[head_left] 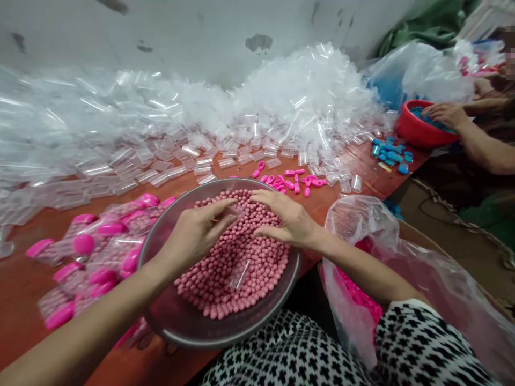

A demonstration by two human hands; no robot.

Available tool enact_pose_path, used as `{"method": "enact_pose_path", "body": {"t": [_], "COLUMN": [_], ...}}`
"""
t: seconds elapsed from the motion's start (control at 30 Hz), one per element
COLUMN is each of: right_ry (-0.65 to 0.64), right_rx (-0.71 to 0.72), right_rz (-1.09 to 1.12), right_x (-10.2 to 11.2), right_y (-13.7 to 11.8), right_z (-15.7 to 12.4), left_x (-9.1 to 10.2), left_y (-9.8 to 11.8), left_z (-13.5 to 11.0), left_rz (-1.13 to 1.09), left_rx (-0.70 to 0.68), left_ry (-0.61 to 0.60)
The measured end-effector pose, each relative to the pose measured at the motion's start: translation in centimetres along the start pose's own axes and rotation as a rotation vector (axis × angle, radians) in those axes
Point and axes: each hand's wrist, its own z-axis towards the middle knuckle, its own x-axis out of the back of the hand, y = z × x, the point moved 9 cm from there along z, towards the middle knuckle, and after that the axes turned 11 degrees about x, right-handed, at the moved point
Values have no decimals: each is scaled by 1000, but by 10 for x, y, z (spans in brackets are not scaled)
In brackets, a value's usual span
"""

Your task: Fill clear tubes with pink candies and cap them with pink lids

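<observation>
A metal bowl (292,279) full of pink beads (241,246) sits in front of me. Above its far side, my left hand (201,228) has thumb and fingers closed around a small clear plastic case (238,212), which is hard to make out against the beads. Facing it from the right, my right hand (287,219) is open, its thumb and fingers apart over the beads. Another clear case (240,274) lies on the beads, nearer to me. Left of the bowl is a pile of bead-filled cases with bright pink caps (110,229).
Clear plastic cases (306,91) are heaped along the wall. Loose pink caps (277,182) lie behind the bowl. A plastic bag of pink pieces (358,295) stands at right. Farther right, another person's hand (446,115) reaches into a red bowl (426,136), beside blue pieces (390,153).
</observation>
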Motion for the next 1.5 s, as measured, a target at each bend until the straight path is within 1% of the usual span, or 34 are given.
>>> {"method": "enact_pose_path", "body": {"t": [0.03,0.07,0.1,0.13,0.17,0.2,0.27,0.33,0.37,0.4,0.47,0.5,0.53,0.63,0.67,0.7,0.77,0.87,0.93,1.0,1.07,1.13,1.17,1.2,1.23,1.27,1.37,1.43,1.5], "right_ry": [33,73,110,139,163,162,123,63,33,6,-50,-80,-109,-184,-203,-218,-229,-206,-171,-123,25,207,268,282,263,229,132,75,20], "right_rx": [-70,-153,-246,-343,-435,-527,-698,-816,-852,-875,-908,-926,-941,-973,-977,-979,-972,-929,-875,-818,-760,-687,-646,-612,-583,-554,-423,-312,-241], "right_rz": [23,42,54,53,31,-15,-174,-315,-359,-384,-424,-447,-469,-510,-515,-518,-522,-502,-462,-411,-246,29,167,263,309,306,76,-50,-40], "right_x": [12,25,37,50,61,71,88,99,101,101,97,93,89,76,72,69,66,68,71,75,80,82,79,74,67,61,43,28,11], "right_y": [11,25,42,59,77,95,126,148,157,164,176,182,187,201,204,207,209,205,198,184,162,134,118,103,87,73,37,19,8], "right_z": [-10,-22,-34,-47,-60,-73,-96,-111,-114,-116,-115,-114,-112,-105,-104,-102,-100,-98,-95,-91,-83,-71,-62,-53,-43,-33,-6,8,14], "left_x": [-2,-8,-17,-30,-43,-57,-82,-100,-106,-109,-108,-103,-97,-80,-77,-75,-70,-64,-62,-60,-59,-58,-58,-57,-56,-56,-52,-48,-42], "left_y": [1,2,1,0,1,4,13,22,25,27,28,28,26,12,9,7,6,10,11,11,11,13,15,17,19,20,20,18,11], "left_z": [-3,-4,-6,-6,-6,-5,0,9,14,18,24,25,25,19,15,10,2,-6,-9,-10,-11,-13,-14,-15,-16,-17,-20,-22,-24], "left_rz": [246,474,662,796,873,901,861,746,684,639,505,383,209,-470,-643,-780,-965,-1102,-1122,-1121,-1119,-1128,-1135,-1142,-1149,-1152,-1136,-1109,-1087], "left_rx": [-45,-83,-121,-162,-205,-244,-282,-246,-216,-189,-135,-104,-63,120,173,218,268,263,241,229,222,208,200,194,190,187,174,168,175], "left_ry": [23,13,-27,-85,-147,-201,-269,-290,-287,-276,-237,-219,-213,-251,-270,-281,-286,-290,-295,-299,-300,-314,-324,-332,-337,-337,-326,-297,-246]}}
